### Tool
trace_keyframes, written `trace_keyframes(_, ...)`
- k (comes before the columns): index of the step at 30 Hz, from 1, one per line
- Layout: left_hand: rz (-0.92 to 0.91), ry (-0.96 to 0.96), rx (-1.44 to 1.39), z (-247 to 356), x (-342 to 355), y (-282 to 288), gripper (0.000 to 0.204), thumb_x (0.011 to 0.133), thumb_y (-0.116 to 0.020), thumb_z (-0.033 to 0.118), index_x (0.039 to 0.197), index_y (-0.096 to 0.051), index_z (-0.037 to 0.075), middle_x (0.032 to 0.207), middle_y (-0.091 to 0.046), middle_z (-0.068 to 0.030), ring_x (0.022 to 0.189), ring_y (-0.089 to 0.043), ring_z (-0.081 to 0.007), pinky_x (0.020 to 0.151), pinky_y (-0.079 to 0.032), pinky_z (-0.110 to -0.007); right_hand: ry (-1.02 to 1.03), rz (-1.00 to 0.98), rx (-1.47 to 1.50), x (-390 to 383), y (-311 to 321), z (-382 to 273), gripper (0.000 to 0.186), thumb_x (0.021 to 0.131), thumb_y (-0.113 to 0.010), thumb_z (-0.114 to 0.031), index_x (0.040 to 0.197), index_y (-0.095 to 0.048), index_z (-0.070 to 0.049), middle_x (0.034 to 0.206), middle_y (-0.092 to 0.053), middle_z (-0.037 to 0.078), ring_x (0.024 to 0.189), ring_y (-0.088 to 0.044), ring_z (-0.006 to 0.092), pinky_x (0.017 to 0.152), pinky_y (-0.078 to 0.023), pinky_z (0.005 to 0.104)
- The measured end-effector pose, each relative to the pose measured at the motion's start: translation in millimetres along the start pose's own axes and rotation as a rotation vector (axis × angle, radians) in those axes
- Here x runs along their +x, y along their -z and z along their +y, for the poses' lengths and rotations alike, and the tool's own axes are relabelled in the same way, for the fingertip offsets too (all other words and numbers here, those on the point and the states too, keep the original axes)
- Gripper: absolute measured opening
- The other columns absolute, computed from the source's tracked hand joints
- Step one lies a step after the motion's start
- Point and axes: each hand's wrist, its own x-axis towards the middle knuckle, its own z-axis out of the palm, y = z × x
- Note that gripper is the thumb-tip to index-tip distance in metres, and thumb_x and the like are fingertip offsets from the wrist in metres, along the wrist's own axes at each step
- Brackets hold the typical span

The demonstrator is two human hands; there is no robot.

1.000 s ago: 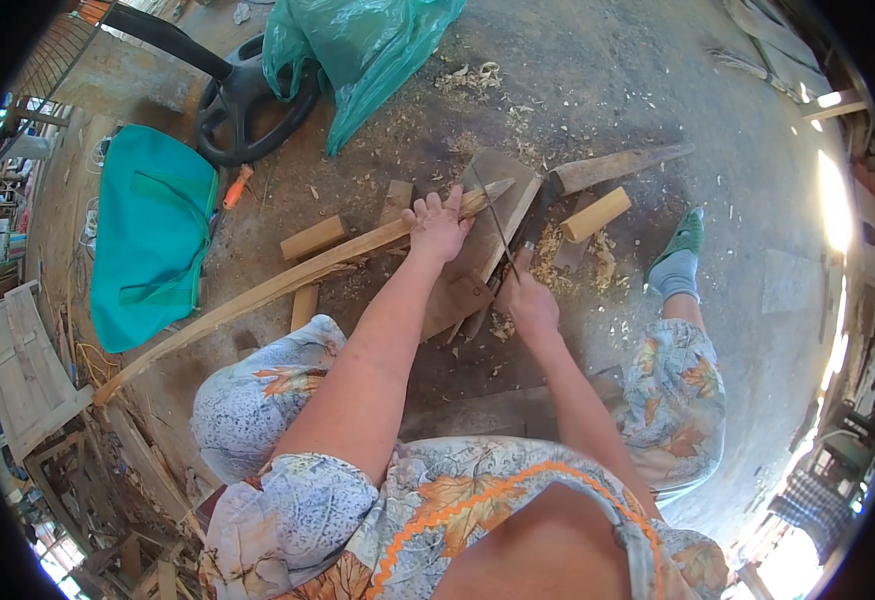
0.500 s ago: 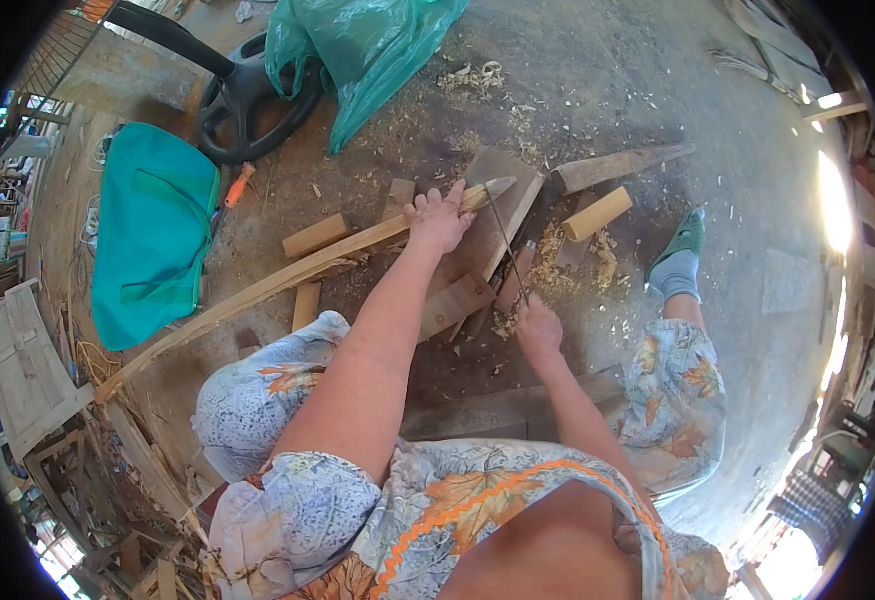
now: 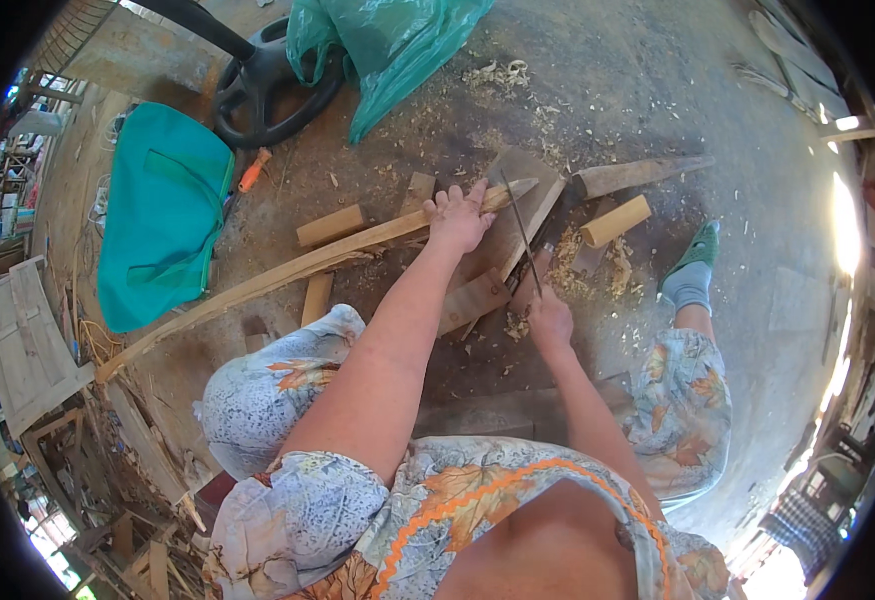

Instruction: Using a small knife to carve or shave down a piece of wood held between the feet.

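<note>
A long pale wooden strip (image 3: 287, 270) runs from the lower left to a pointed end over a wooden board (image 3: 523, 180). My left hand (image 3: 457, 218) presses down on it close to the point, fingers spread over its top and holding it. In my right hand (image 3: 549, 318), the fingers are closed round the lower end of a long thin dark blade (image 3: 520, 225). The blade slants up across the strip, just right of my left fingers; whether it has teeth is too small to tell. Its handle is hidden in my fist.
Small wooden blocks (image 3: 330, 226) lie around the strip, with curled shavings (image 3: 617, 262) and a tapered wooden piece (image 3: 647, 175) to the right. A teal bag (image 3: 157, 225), an orange-handled tool (image 3: 254, 170), a black wheel-like base (image 3: 257, 95) and a green plastic bag (image 3: 397, 60) are farther off.
My right hand and the blade have slid slightly forward, away from me, across the strip. My left hand stays on the wood. The whole view has shifted a little.
</note>
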Motion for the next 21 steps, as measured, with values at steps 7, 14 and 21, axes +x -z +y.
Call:
trace_keyframes(7,-0.019,-0.007,-0.015,9,0,1,0.059,0.087,-0.051,0.045,0.139,-0.030,0.030,0.120,-0.045,-0.0129,0.112,-0.042,-0.0311,0.094,-0.027,-0.051,0.038,0.050,-0.086,64,8,-35,0.021,0.087,-0.045,-0.024,0.091,-0.057,-0.007,0.087,-0.062,0.023,0.085,-0.059,0.0426,0.073,-0.048,0.0488)
trace_keyframes(14,-0.001,-0.013,-0.001,3,4,1,0.058,0.087,-0.050,0.045,0.139,-0.030,0.031,0.121,-0.045,-0.0131,0.112,-0.043,-0.0314,0.094,-0.028,-0.050,0.006,0.034,-0.041,-10,-3,8,0.021,0.088,-0.046,-0.025,0.094,-0.054,-0.006,0.076,-0.061,0.024,0.076,-0.059,0.0451,0.068,-0.046,0.0534)
trace_keyframes(21,0.000,-0.024,-0.022,2,1,-2,0.057,0.087,-0.051,0.044,0.139,-0.031,0.030,0.119,-0.046,-0.0131,0.109,-0.043,-0.0313,0.094,-0.029,-0.049,0.092,0.045,0.014,-13,10,-2,0.019,0.089,-0.045,-0.024,0.084,-0.053,-0.007,0.073,-0.060,0.024,0.073,-0.059,0.0419,0.067,-0.046,0.0517)
